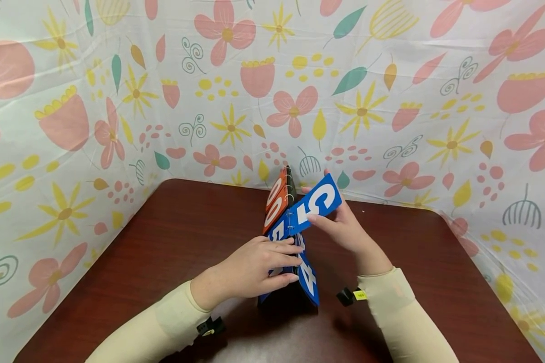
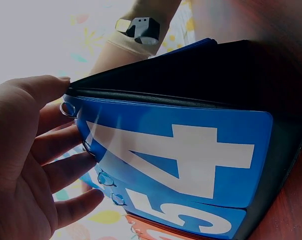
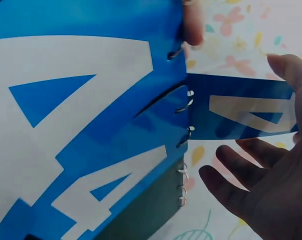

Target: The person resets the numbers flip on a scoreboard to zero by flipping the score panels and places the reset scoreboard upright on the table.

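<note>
A flip scoreboard [image 1: 306, 275] with ring-bound number cards stands tent-like on the table. My left hand [image 1: 254, 267] rests across its ringed top edge, fingers fairly straight; in the left wrist view the fingertips lie at the metal rings [image 2: 105, 178]. With my right hand [image 1: 347, 229] I pinch a small blue card [image 1: 316, 204] by its free end, thumb over the face with a white 5. That card is lifted off the scoreboard on its rings; its other side shows a 4 in the right wrist view. A large blue card [image 2: 191, 155] with a 4 hangs below my left hand.
Orange cards [image 1: 277, 201] with zeros hang at the scoreboard's far end. The dark brown table [image 1: 172, 237] surrounds it. A floral curtain [image 1: 236, 80] stands behind and beside the table. Black wrist cameras [image 1: 210, 326] sit on both sleeves.
</note>
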`<action>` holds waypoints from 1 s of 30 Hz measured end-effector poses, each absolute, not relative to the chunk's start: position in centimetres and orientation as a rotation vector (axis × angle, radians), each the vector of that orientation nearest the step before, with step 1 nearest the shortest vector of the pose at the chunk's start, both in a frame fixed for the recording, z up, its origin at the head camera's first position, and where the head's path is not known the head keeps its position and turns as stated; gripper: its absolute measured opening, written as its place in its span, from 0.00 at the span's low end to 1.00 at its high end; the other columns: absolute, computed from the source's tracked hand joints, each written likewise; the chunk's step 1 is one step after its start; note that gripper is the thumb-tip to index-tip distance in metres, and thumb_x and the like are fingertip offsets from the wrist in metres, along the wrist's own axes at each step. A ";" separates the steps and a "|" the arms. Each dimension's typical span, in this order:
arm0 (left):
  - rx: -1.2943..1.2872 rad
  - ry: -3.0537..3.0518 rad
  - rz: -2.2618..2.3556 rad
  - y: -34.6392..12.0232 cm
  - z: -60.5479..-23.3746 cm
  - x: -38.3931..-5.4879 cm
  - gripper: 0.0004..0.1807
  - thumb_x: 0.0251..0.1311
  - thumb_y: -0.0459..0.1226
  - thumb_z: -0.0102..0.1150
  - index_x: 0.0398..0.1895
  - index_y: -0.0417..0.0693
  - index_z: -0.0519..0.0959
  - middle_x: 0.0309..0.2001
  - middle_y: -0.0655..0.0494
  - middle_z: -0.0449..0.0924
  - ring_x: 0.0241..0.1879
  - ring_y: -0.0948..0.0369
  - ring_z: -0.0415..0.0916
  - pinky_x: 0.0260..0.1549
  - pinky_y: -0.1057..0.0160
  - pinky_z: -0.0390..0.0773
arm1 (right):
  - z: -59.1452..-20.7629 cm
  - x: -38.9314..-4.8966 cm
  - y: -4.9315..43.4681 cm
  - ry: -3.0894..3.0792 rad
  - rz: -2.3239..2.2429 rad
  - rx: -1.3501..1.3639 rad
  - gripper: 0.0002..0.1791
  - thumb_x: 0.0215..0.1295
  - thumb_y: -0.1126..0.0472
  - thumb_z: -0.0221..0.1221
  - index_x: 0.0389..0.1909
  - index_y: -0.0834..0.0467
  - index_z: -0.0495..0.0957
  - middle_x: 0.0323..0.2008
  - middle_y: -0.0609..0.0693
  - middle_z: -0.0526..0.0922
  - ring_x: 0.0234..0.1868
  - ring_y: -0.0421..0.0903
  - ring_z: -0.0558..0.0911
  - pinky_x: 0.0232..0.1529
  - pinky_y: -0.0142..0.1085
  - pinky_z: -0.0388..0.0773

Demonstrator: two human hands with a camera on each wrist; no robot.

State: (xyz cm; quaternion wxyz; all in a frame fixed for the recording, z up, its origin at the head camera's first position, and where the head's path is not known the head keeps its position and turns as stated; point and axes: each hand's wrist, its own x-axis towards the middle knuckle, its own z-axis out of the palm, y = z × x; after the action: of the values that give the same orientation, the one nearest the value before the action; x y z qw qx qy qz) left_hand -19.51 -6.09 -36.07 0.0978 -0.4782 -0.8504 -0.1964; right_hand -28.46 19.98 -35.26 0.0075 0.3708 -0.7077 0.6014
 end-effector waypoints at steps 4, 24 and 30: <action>-1.420 -2.500 -0.581 -6.0 -36.1 -19.6 0.21 0.74 0.54 0.54 0.63 0.58 0.83 0.68 0.63 0.79 0.74 0.64 0.69 0.64 0.49 0.76 | -35.2 -29.0 18.8 -2.207 1.752 1.219 0.54 0.69 0.71 0.61 0.84 0.40 0.38 0.72 0.69 0.68 0.61 0.54 0.82 0.55 0.34 0.84; -1.450 -2.412 -0.515 -6.1 -36.1 -19.7 0.21 0.75 0.52 0.55 0.62 0.56 0.84 0.67 0.62 0.80 0.71 0.66 0.73 0.66 0.51 0.76 | -36.2 -30.3 14.9 -2.520 1.145 1.249 0.41 0.54 0.48 0.77 0.71 0.40 0.75 0.62 0.47 0.78 0.59 0.46 0.73 0.53 0.47 0.74; -1.446 -2.424 -0.504 -6.1 -36.1 -19.7 0.21 0.75 0.52 0.54 0.62 0.57 0.83 0.66 0.63 0.80 0.70 0.67 0.74 0.64 0.52 0.77 | -36.3 -30.4 15.1 -2.511 1.122 1.291 0.37 0.56 0.45 0.76 0.68 0.44 0.79 0.58 0.46 0.80 0.59 0.46 0.74 0.56 0.48 0.74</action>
State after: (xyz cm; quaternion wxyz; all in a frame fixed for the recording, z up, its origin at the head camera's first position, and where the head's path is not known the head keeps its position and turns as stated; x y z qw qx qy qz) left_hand -19.68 -6.07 -36.10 0.1370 -0.4995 -0.8375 -0.1741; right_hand -30.38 15.12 -36.31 0.0519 0.4245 -0.8253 0.3687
